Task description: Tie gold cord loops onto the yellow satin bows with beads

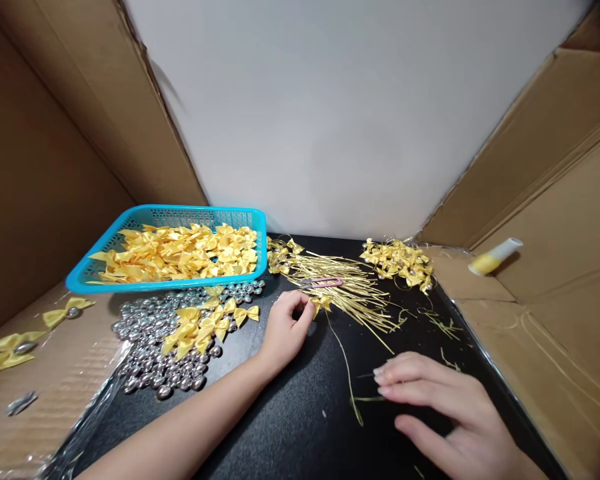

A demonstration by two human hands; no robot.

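My left hand [289, 327] pinches a small yellow ribbon bow [322, 305] between thumb and fingertips, above the black table. A thin gold cord [349, 373] trails from near the bow toward me and bends back in a loop. Its far end comes close to the fingertips of my right hand [443, 407]; whether they touch it I cannot tell. That hand is open, its thumb apart from the fingers. Just beyond the left hand lies a bundle of cut gold cords [350, 280], with pink-handled snips [325, 283] on top.
A blue basket [170, 287] of yellow bows stands at the back left. Silver beads [145, 327] lie before it, with loose bows [210, 327] on them. Bows with beads and cords form a pile [400, 261] at the back right. Cardboard walls flank the table; a tube [497, 257] sticks out right.
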